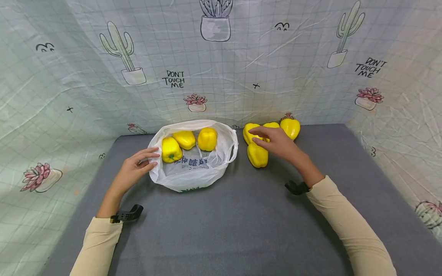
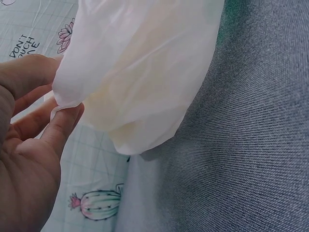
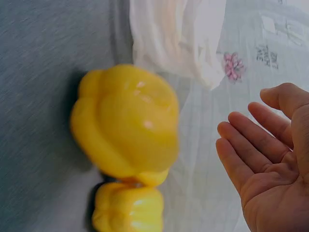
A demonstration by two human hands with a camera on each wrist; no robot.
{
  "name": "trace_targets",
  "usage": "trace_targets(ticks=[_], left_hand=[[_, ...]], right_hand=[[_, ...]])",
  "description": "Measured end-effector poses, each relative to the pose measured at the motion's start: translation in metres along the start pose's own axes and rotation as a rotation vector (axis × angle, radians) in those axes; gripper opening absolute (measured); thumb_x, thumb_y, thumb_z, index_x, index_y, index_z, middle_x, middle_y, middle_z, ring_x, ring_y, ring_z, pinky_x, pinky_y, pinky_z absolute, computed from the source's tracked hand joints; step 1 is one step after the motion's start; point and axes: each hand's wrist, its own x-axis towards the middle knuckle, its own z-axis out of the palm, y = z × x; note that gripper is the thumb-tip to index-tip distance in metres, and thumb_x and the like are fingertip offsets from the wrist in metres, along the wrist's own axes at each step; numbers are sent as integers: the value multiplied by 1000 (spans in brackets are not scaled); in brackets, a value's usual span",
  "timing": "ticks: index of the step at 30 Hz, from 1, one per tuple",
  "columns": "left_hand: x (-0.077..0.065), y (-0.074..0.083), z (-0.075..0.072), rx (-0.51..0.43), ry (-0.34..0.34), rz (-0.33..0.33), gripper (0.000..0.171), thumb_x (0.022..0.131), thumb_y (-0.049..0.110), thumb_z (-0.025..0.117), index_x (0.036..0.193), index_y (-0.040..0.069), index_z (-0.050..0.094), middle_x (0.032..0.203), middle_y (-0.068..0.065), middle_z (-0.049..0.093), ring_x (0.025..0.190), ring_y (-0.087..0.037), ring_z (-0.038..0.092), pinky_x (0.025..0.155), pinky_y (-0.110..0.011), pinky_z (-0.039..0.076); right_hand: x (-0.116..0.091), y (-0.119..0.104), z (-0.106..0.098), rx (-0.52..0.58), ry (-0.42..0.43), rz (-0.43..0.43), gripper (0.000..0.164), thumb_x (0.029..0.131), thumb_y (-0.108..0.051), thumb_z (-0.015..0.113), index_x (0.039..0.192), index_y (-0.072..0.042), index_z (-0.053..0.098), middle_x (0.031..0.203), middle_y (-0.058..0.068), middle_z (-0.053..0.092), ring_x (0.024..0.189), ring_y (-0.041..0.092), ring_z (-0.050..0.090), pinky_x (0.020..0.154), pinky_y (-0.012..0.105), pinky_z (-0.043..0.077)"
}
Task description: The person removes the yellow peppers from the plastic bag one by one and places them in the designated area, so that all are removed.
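A white plastic bag (image 1: 193, 180) lies with its mouth spread wide, showing a yellow bell pepper (image 1: 171, 150) at its left, a second bell pepper (image 1: 184, 139) behind it and a third bell pepper (image 1: 207, 139) farther right. My left hand (image 1: 136, 166) pinches the bag's left rim between thumb and fingers; the left wrist view shows the bag's edge (image 2: 67, 92) there. Over the loose peppers hovers my right hand (image 1: 276, 142), fingers extended and nothing held. Below it sits the nearest loose bell pepper (image 1: 258, 156), large in the right wrist view.
Behind the right hand stand several more peppers: one bell pepper (image 1: 249, 132) at the left, another bell pepper (image 1: 291, 128) at the right. A patterned cloth (image 1: 241, 57) hangs behind and beside the grey table (image 1: 221, 234). The bag's handle loop (image 1: 235, 149) sticks out on its right.
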Motion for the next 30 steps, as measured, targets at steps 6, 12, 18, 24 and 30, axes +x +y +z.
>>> trace_targets(ticks=[6,12,18,24,30], left_hand=[[0,2,-1,8,-4,-7,29,97,9,70,126,4,70,149,-11,54,136,-19,49,97,-7,42],[0,1,0,18,-4,-11,28,97,11,70,125,6,71,148,-9,55,135,-14,49,98,-8,43],[0,0,0,26,-5,-13,28,98,12,70,125,8,71,148,-6,55,136,-14,49,98,-8,43],[-2,2,-1,-1,1,-25,28,97,5,70,125,3,71,148,-10,54,137,-28,47,96,-5,42],[-3,-4,-2,13,-1,-18,28,97,9,70,124,3,71,148,-8,55,137,-27,48,96,-5,42]], right_hand=[[20,-16,8,73,-1,-42,30,102,-16,63,131,-7,67,128,12,69,113,27,68,100,44,53],[44,-32,19,93,-48,-71,30,103,-17,60,131,-8,68,125,9,71,112,23,68,97,40,55],[74,-46,35,79,-152,-114,31,104,-19,59,131,-10,69,126,8,71,107,19,68,93,36,56],[107,-69,50,-19,-275,-197,29,105,-19,57,129,-12,70,122,4,72,91,16,65,83,31,54],[137,-79,75,-145,-396,-296,29,102,-11,55,125,-11,73,121,4,73,94,19,66,85,28,53]])
